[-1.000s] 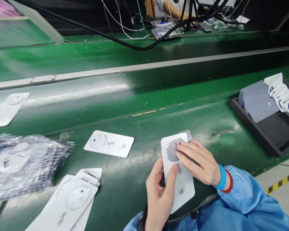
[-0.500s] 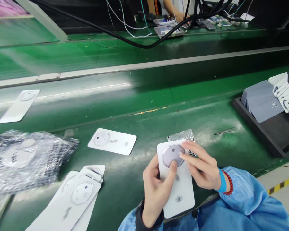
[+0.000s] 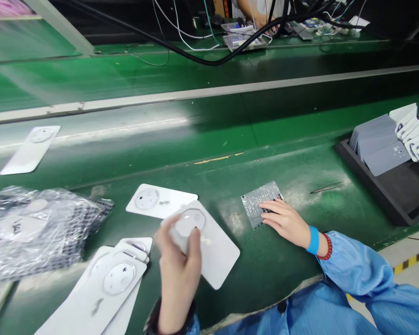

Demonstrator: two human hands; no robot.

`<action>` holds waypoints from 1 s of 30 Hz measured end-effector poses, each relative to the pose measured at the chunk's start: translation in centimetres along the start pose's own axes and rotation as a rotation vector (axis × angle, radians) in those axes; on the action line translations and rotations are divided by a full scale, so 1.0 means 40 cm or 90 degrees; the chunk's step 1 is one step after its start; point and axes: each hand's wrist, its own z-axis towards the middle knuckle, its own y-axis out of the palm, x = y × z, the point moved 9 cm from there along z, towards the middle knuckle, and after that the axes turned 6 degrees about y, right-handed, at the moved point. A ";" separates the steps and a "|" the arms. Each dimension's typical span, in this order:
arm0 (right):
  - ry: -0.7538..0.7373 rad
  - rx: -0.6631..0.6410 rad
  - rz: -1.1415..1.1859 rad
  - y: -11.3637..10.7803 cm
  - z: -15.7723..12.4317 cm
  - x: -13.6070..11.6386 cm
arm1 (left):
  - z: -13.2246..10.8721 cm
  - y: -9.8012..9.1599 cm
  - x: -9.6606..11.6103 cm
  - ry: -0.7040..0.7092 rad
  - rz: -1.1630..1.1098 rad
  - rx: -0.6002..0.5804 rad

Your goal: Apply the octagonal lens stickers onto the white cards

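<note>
My left hand [image 3: 178, 274] lifts a white card with a clear round blister [image 3: 211, 246] over the green belt, its fingers pinching the blister. My right hand [image 3: 284, 222] rests on a sheet of bubble wrap [image 3: 254, 204], with the fingertips on its right part. Just beyond the left hand lies a similar card [image 3: 161, 201], its corner partly under the held card. A stack of such cards [image 3: 118, 279] lies at lower left. Another card [image 3: 30, 150] lies farther left.
A clear plastic bag of cards [image 3: 38, 228] lies at the left. Black tweezers [image 3: 326, 187] lie on the belt. A black tray [image 3: 373, 186] at right holds grey and white cards. Beyond a metal rail [image 3: 209, 93], a co-worker's hand [image 3: 261, 18] works among cables.
Both hands held the card before. The right hand has let go and dropped onto the bubble wrap, and the left hand has carried the card left and turned it.
</note>
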 end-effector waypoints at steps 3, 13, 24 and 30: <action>0.016 0.090 0.070 -0.039 0.007 0.004 | -0.019 0.112 0.026 0.034 0.064 -0.165; -0.010 0.145 0.134 -0.108 0.020 -0.042 | -0.059 0.287 0.071 -0.024 -0.158 -0.296; -0.046 0.109 0.127 -0.093 0.021 -0.087 | -0.078 0.297 0.069 -0.051 -0.199 -0.302; -0.023 0.058 0.174 -0.071 0.022 -0.073 | -0.074 0.311 0.062 -0.057 -0.188 -0.308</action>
